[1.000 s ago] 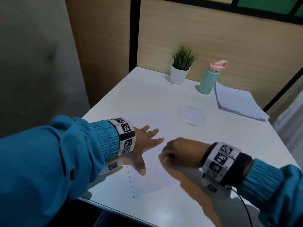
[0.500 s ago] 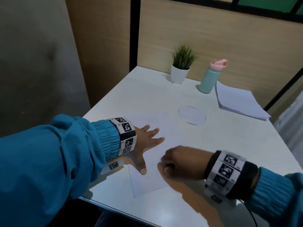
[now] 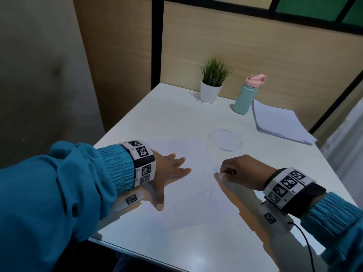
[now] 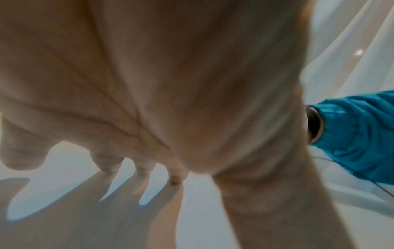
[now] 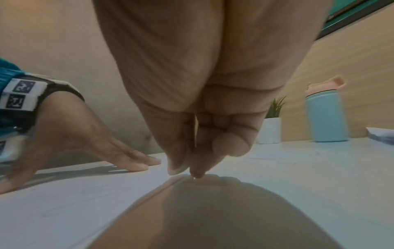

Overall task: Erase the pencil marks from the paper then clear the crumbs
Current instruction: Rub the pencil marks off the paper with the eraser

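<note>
Fingers [image 3: 177, 163] of the left hand [image 3: 169, 173] press flat on the paper [image 3: 196, 209]; right hand's [image 3: 241, 171] pinch something unclear.

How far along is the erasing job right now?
Midway. Left hand presses flat on the paper; right hand pinches something pale, probably the eraser, against the sheet. Faint pencil marks remain near the middle. Crumbs are too small to judge; clearing them is still ahead.

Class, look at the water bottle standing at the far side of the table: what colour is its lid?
The lid is pink, on a mint-green water bottle. The head view shows it best.
</note>
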A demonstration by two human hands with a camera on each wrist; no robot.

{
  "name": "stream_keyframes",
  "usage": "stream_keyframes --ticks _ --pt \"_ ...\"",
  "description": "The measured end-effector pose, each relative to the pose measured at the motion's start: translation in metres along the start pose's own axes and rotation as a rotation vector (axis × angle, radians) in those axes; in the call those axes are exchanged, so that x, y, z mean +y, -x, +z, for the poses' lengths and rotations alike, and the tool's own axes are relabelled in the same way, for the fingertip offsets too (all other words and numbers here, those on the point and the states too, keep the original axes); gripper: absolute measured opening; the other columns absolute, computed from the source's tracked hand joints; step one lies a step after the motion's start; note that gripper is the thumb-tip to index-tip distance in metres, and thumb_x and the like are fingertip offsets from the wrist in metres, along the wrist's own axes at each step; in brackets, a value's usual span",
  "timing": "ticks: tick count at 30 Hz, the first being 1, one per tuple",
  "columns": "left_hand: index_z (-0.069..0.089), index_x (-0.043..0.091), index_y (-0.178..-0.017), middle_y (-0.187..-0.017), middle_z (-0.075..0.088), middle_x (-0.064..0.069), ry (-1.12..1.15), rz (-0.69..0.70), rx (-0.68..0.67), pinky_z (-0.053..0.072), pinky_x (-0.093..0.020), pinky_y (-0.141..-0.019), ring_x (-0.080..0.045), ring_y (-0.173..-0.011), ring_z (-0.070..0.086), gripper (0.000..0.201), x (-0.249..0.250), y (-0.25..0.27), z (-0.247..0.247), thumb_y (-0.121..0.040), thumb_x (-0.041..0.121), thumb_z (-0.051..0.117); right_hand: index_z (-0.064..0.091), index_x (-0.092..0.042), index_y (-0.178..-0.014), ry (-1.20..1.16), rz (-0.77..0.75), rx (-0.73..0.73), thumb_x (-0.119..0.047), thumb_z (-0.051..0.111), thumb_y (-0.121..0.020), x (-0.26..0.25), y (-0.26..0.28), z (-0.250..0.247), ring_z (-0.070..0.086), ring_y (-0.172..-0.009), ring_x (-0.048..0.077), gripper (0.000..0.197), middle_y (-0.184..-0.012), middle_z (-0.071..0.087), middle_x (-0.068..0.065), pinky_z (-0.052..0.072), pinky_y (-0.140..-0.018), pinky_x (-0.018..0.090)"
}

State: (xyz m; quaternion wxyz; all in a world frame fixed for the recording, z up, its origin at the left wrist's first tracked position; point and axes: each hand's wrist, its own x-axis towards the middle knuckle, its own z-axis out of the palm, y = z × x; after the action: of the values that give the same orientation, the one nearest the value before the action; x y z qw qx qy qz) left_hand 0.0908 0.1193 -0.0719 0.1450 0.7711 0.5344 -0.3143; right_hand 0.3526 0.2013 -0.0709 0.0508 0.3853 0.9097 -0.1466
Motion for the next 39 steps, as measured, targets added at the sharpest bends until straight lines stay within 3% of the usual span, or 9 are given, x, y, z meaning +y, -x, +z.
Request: stream_keyframes --ticks 3,7,11,14,22,26,30,36,39 --pt "-0.008 0.033 -0.157 -0.163 -0.024 0.005 0.043 0.003 0.057 0.012 -0.055 -0.118 -0.021 -0.151 -0.016 0.119 0.006 0.007 -0.004 -0.076 0.060 0.075 0.064 -0.026 -0.082 0.006 -0.011 0.022 -0.046 0.057 -0.091 0.000 0.001 0.002 0.059 -0.077 0.003 0.023 -0.084 0.065 -0.013 0.046 -0.070 0.023" --pt "-0.007 0.033 -0.157 -0.163 -0.022 0.011 0.174 0.038 0.188 0.011 -0.057 -0.120 -0.019 -0.151 -0.017 0.116 0.017 0.003 -0.006 -0.074 0.081 0.059 0.066 -0.025 -0.089 0.038 -0.080 0.009 -0.044 0.056 -0.093 -0.021 -0.007 0.005 0.054 -0.077 0.004 0.023 -0.089 0.058 -0.012 0.042 -0.073 0.024" --pt "-0.016 0.035 -0.155 -0.163 -0.022 0.011 0.118 0.018 0.141 0.012 -0.062 -0.115 -0.024 -0.151 -0.017 0.129 0.024 -0.013 0.002 -0.063 0.089 0.058 0.066 -0.024 -0.092 0.097 -0.060 -0.023 -0.040 0.052 -0.093 -0.036 -0.024 0.007 0.057 -0.084 0.013 0.021 -0.091 0.057 -0.010 0.050 -0.081 0.033" --pt "-0.021 0.036 -0.153 -0.161 -0.026 0.012 0.072 -0.001 0.123 0.014 -0.066 -0.113 -0.025 -0.150 -0.019 0.136 0.020 -0.021 0.006 -0.057 0.091 0.060 0.061 -0.022 -0.084 0.166 0.025 -0.050 -0.040 0.046 -0.095 -0.035 -0.036 -0.002 0.059 -0.085 0.018 0.026 -0.089 0.064 -0.004 0.052 -0.082 0.038" --pt "-0.023 0.042 -0.151 -0.162 -0.024 0.010 0.078 0.015 0.123 0.017 -0.068 -0.111 -0.028 -0.150 -0.018 0.137 0.019 -0.022 0.006 -0.057 0.086 0.065 0.065 -0.019 -0.087 0.217 -0.083 -0.212 -0.029 0.043 -0.092 -0.069 -0.024 0.011 0.066 -0.083 0.021 0.025 -0.090 0.070 0.002 0.054 -0.082 0.037" --pt "-0.023 0.038 -0.152 -0.162 -0.025 0.011 0.057 0.009 0.119 0.018 -0.066 -0.112 -0.027 -0.151 -0.017 0.139 0.018 -0.024 0.006 -0.056 0.089 0.062 0.062 -0.017 -0.084 0.222 -0.009 -0.087 -0.037 0.039 -0.096 -0.050 -0.036 0.002 0.064 -0.083 0.022 0.033 -0.088 0.068 0.001 0.053 -0.081 0.036" --pt "-0.019 0.036 -0.154 -0.163 -0.024 0.010 0.055 0.004 0.141 0.017 -0.067 -0.111 -0.029 -0.150 -0.017 0.137 0.020 -0.025 0.008 -0.058 0.087 0.065 0.057 -0.014 -0.084 0.256 -0.194 -0.241 -0.030 0.037 -0.097 -0.085 -0.009 0.023 0.063 -0.078 0.023 0.029 -0.086 0.068 0.004 0.051 -0.077 0.034" --pt "-0.021 0.036 -0.153 -0.162 -0.025 0.011 0.053 -0.015 0.123 0.019 -0.066 -0.111 -0.028 -0.151 -0.017 0.137 0.020 -0.026 0.008 -0.057 0.088 0.062 0.057 -0.019 -0.083 0.271 -0.040 -0.163 -0.037 0.038 -0.097 -0.051 -0.032 0.001 0.062 -0.086 0.023 0.029 -0.091 0.068 0.002 0.051 -0.081 0.035" --pt "-0.019 0.036 -0.153 -0.162 -0.024 0.011 0.057 -0.007 0.139 0.017 -0.066 -0.111 -0.028 -0.151 -0.017 0.138 0.020 -0.025 0.009 -0.057 0.088 0.064 0.059 -0.016 -0.088 0.291 -0.178 -0.294 -0.031 0.036 -0.098 -0.085 -0.010 0.018 0.064 -0.083 0.024 0.030 -0.088 0.067 0.002 0.052 -0.082 0.035"
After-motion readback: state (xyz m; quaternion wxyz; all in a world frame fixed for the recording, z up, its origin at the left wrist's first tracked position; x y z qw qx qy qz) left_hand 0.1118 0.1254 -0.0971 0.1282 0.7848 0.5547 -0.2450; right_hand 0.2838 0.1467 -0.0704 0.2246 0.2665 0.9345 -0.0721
